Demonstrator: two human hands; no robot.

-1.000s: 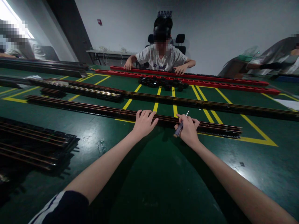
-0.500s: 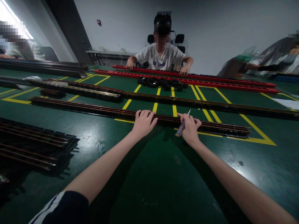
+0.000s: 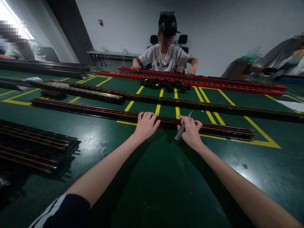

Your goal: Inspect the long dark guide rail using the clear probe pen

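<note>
A long dark rail with copper strips [image 3: 95,111] lies across the green table in front of me. My left hand [image 3: 146,124] rests on it with the fingers curled over its top. My right hand [image 3: 190,130] is also on the rail, a little to the right, and is closed on a small screwdriver with a clear bluish handle [image 3: 180,132]; its metal tip points up and away from me.
More dark rails [image 3: 213,107] lie parallel further back, and a stack of them [image 3: 35,148] sits at the left. A person opposite has both hands on red rails [image 3: 213,83], behind a pile of small black parts [image 3: 166,84]. Yellow lines mark the table. Other people sit at both sides.
My right hand has shifted slightly left along the rail with the screwdriver. The person opposite has moved both hands to the right along the red rail. My left hand stays put.
</note>
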